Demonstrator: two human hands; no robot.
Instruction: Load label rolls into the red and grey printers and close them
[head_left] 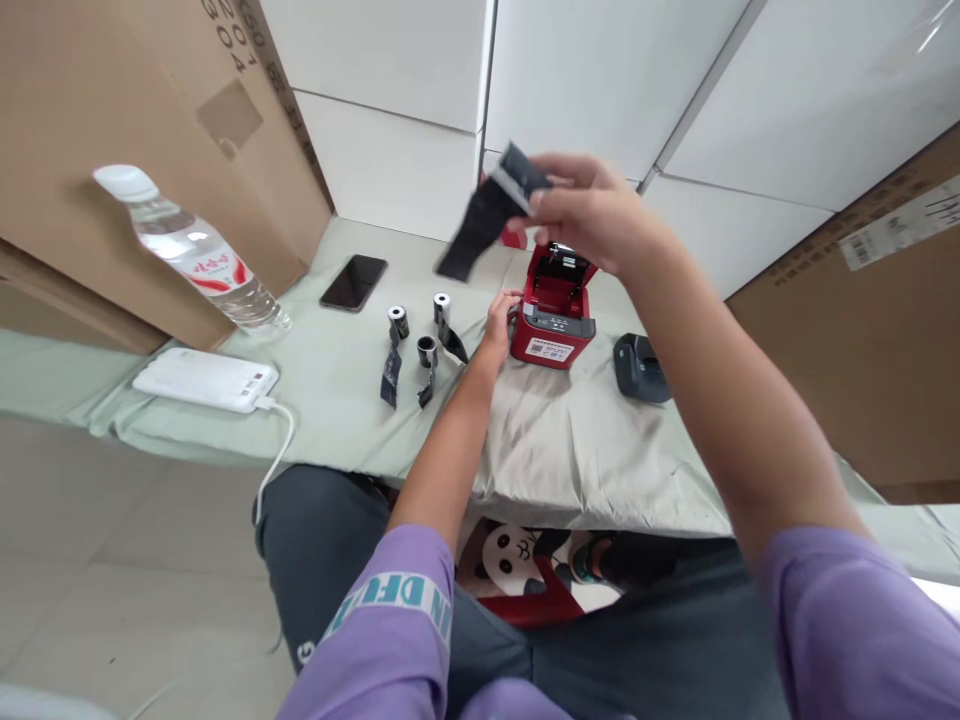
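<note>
In the head view my right hand (pixel 581 205) is raised above the table, its fingers closed on a paper roll (pixel 514 185) with a dark strip hanging down to the left. Below it stands a small red receipt printer (pixel 551 320) with its lid up. My left hand (pixel 504 318) grips the printer's left side, the fingers partly hidden behind it. Left of that hand lie small paper rolls with dark loose tails: one roll (pixel 398 321) at the left, another roll (pixel 442 305) behind, and a third roll (pixel 427 350) nearer me.
A black device (pixel 640 368) sits right of the printer. A phone (pixel 354 283), a water bottle (pixel 202 255) and a white power bank (pixel 206 380) with a cable are at the left. Cardboard boxes (pixel 150 120) flank the cloth-covered table (pixel 600 450); white panels (pixel 585 80) stand behind.
</note>
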